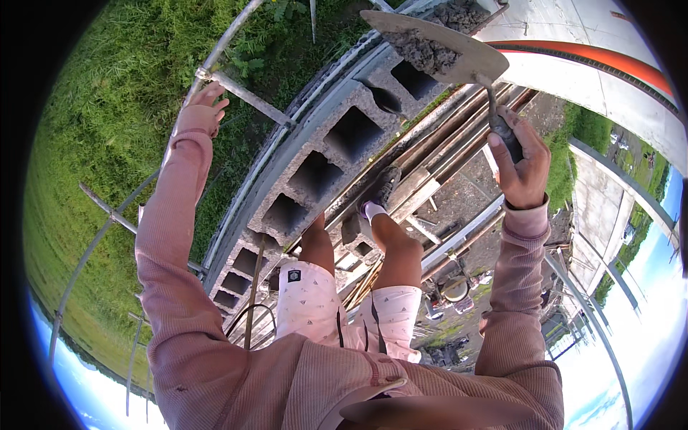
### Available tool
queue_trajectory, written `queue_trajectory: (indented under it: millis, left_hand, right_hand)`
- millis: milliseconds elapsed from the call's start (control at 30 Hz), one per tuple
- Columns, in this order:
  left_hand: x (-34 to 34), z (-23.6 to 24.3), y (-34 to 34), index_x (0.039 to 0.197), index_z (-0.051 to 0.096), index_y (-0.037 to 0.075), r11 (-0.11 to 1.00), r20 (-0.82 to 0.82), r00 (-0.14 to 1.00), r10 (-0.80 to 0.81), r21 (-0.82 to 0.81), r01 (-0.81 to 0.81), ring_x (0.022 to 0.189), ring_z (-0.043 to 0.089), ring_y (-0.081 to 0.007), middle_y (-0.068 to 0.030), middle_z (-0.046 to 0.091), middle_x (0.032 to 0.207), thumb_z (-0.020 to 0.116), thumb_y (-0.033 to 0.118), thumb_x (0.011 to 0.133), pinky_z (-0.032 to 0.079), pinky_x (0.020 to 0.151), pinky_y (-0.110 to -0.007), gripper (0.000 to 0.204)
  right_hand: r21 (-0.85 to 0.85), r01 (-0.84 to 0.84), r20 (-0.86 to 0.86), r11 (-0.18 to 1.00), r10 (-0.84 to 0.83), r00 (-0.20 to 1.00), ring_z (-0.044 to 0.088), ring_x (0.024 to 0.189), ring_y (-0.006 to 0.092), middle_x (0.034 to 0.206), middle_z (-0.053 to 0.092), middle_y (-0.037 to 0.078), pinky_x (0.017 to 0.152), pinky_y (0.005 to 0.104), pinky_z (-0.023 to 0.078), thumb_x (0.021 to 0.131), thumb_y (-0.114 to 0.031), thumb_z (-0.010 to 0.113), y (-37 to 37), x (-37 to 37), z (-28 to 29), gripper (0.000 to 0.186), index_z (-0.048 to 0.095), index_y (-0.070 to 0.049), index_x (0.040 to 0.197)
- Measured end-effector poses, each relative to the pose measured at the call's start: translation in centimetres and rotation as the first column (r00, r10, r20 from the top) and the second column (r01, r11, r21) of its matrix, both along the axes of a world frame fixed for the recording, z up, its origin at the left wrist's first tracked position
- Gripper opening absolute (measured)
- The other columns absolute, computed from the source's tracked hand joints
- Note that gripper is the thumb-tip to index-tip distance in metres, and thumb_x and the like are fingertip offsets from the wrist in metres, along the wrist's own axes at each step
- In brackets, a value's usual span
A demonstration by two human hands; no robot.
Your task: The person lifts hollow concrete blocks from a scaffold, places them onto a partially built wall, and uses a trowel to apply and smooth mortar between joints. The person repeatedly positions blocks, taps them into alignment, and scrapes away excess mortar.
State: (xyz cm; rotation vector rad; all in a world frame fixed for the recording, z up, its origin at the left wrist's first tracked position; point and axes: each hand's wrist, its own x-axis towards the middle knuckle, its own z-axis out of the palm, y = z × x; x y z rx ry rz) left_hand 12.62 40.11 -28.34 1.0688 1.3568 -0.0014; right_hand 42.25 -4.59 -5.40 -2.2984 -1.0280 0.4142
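My right hand [524,161] is wrapped round the dark handle of a trowel [473,63], raised over the far end of the block wall. Grey mortar [423,51] clings to the trowel's broad pointed blade. Below it, hollow concrete blocks [337,166] run in a row, their square cores showing dark. On the left, my left hand [203,111] lies against a metal scaffold pipe [223,44], close to a joint with a crossing pipe. Its fingers look loosely apart; the thumb side is partly hidden.
More mortar [459,16] sits at the wall's far end. Boards and rails [459,132] run along the wall's right, where one shoe [381,188] stands. An orange band [595,61] crosses a pale panel at upper right. Grass [107,129] spreads beyond the pipes on the left.
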Motion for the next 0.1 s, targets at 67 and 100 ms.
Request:
queue_trajectory:
  millis: [67, 100]
  left_hand:
    - [2.1, -0.2, -3.1, 0.148, 0.054, 0.019, 0.993, 0.108, 0.99, -0.087, -0.073, 0.095, 0.123, 0.063, -0.0237, -0.0041, 0.062, 0.142, 0.056, 0.021, 0.107, 0.051, 0.096, -0.033, 0.041]
    - [3.3, -0.1, -4.0, 0.149, 0.053, 0.02, 0.976, 0.146, 0.983, -0.107, -0.173, 0.132, 0.124, 0.063, -0.0255, -0.01, 0.062, 0.142, 0.059, 0.023, 0.105, 0.051, 0.097, -0.035, 0.044]
  right_hand:
    - [0.038, 0.168, 0.148, 0.985, -0.172, 0.974, 0.072, 0.089, 0.031, 0.1, 0.072, 0.02, 0.081, 0.0369, 0.055, 0.086, -0.019, 0.076, -3.2, -1.2, -3.1, 0.041, 0.07, 0.003, 0.12]
    - [-0.053, 0.162, 0.293, 0.985, -0.14, 0.946, 0.072, 0.089, 0.0309, 0.102, 0.072, 0.019, 0.082, 0.0386, 0.056, 0.084, -0.021, 0.079, -4.4, -1.2, -5.1, 0.042, 0.071, -0.001, 0.121]
